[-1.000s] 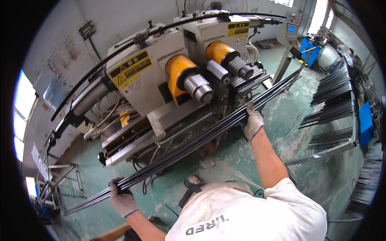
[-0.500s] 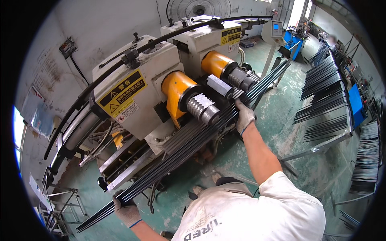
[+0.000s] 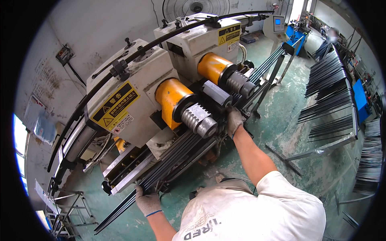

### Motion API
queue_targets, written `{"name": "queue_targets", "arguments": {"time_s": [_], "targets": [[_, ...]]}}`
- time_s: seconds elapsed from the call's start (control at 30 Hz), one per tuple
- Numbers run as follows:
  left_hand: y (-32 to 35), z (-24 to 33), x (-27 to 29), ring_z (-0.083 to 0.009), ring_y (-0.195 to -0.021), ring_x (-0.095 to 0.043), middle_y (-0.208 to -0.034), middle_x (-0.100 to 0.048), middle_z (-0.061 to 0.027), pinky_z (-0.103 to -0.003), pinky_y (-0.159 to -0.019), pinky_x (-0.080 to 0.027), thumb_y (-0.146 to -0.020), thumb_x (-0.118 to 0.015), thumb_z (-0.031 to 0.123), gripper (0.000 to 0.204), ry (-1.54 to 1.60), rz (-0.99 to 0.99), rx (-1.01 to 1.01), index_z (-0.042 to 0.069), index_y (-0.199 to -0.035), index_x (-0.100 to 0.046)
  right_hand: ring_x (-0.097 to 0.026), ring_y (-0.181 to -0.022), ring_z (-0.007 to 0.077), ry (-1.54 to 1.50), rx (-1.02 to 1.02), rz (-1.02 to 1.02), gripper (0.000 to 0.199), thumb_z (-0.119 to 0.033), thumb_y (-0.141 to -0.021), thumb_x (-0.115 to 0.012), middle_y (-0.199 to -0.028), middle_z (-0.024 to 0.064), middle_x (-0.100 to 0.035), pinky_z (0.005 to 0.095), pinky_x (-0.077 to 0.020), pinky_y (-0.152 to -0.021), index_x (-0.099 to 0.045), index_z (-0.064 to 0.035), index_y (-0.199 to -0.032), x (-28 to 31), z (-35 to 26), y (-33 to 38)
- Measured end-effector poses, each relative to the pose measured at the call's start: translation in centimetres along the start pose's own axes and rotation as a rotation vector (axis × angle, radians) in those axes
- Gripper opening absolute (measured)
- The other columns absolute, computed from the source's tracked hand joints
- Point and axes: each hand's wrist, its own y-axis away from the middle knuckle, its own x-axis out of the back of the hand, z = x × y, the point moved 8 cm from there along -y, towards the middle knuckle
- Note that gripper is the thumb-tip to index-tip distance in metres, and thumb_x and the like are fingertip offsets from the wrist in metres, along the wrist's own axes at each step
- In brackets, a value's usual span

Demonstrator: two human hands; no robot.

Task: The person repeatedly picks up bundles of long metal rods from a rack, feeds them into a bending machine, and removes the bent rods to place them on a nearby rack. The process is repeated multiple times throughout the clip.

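A long bundle of thin dark metal tubes (image 3: 117, 211) slants across the front of a grey machine (image 3: 130, 86), from lower left up toward the right. My left hand (image 3: 147, 200), in a pale work glove, is closed round the bundle near its lower end. Farther up, my gloved right hand (image 3: 234, 121) grips the tubes just below a grey hexagonal block (image 3: 217, 93); its fingertips are partly hidden. Between the hands, the bundle passes under a ribbed shaft (image 3: 199, 119) on an orange housing (image 3: 171, 96). A second ribbed shaft (image 3: 240, 83) stands beyond my right hand.
Dark tubes hang in rows on a rack (image 3: 327, 78) at the right, with another stack (image 3: 369, 156) behind. A control box with a screen (image 3: 276, 25) stands at the far end. A metal frame (image 3: 72, 209) is at lower left; a curved black bar (image 3: 161, 39) spans the machine's top.
The tube bundle has moved in against the machine, its far part now beneath the ribbed shafts. My left hand has shifted right and up, my right hand left and slightly down.
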Motion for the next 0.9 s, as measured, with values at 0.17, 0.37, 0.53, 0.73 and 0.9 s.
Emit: {"name": "queue_targets", "arguments": {"time_s": [0.17,0.37,0.53,0.73,0.9], "targets": [[0.1,1.2,-2.2,-0.0339,-0.128,-0.076,-0.136,-0.081,-0.0157,-0.054,-0.12,-0.058,-0.114,-0.069,0.029,0.035,0.045,-0.118,-0.004,0.001,-0.133,-0.078,-0.076,-0.115,0.0241,0.316,0.14,-0.025,0.034,-0.035,-0.116,-0.058,-0.126,0.0103,-0.08,0.0361,-0.0579,-0.097,-0.071,-0.0103,-0.135,-0.5,-0.4,-2.7],[-4.1,13.0,5.3,-0.0325,-0.123,-0.079,-0.131,-0.083,-0.0157,-0.05,-0.117,-0.061,-0.115,-0.065,0.024,0.034,0.022,-0.126,-0.253,-0.003,-0.13,-0.079,-0.077,-0.102,0.0308,0.45,0.36,-0.014,0.04,-0.041,-0.118,-0.054,-0.114,0.0119,-0.079,0.0436,-0.0582,-0.087,-0.076,-0.0107,-0.13,2.6,3.1,-8.8],[-3.4,11.9,6.6,-0.0298,-0.123,-0.079,-0.132,-0.084,-0.0146,-0.046,-0.117,-0.061,-0.113,-0.071,0.02,0.029,-0.009,0.11,-0.212,-0.002,-0.131,-0.08,-0.075,-0.102,0.0302,-0.036,0.064,-0.019,0.038,-0.041,-0.118,-0.056,-0.115,0.0113,-0.079,0.0433,-0.058,-0.087,-0.075,-0.0103,-0.13,0.4,3.0,-5.4],[-3.7,6.1,1.8,-0.0302,-0.124,-0.078,-0.133,-0.082,-0.0159,-0.046,-0.117,-0.061,-0.114,-0.07,0.021,0.029,-0.032,0.0,-0.185,-0.002,-0.13,-0.079,-0.074,-0.106,0.0304,-0.147,0.0,0.074,0.036,-0.042,-0.118,-0.061,-0.123,0.0135,-0.079,0.0418,-0.0579,-0.091,-0.074,-0.0086,-0.126,-1.1,-0.1,-0.2],[-3.2,1.0,-2.7,-0.0324,-0.123,-0.078,-0.128,-0.083,-0.0132,-0.05,-0.114,-0.063,-0.114,-0.073,0.022,0.026,-0.04,0.016,-0.116,0.001,-0.127,-0.078,-0.074,-0.095,0.0263,-0.121,0.041,0.096,0.038,-0.043,-0.117,-0.066,-0.11,0.0118,-0.078,0.0404,-0.0579,-0.084,-0.074,-0.006,-0.115,-0.6,-0.1,-0.2]]}}
